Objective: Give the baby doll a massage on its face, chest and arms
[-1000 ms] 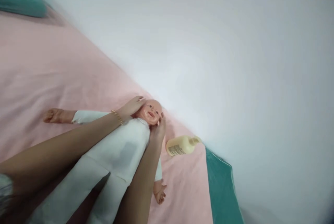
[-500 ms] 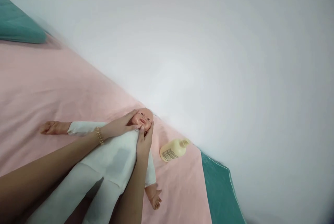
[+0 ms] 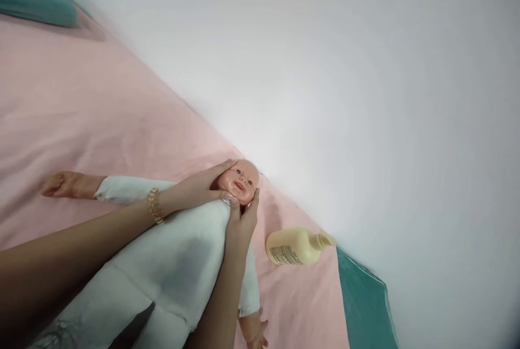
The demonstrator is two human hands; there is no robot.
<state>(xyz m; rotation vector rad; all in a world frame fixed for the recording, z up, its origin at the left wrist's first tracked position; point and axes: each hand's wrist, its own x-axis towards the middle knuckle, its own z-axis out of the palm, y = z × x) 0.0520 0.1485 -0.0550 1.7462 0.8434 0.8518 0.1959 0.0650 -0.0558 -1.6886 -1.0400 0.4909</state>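
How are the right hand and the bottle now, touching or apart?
Apart. The head view shows it: a strip of pink sheet is visible between the right hand and the bottle.

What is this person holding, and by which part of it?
A doll, by its head: the left hand cups one side and the right hand cups the other.
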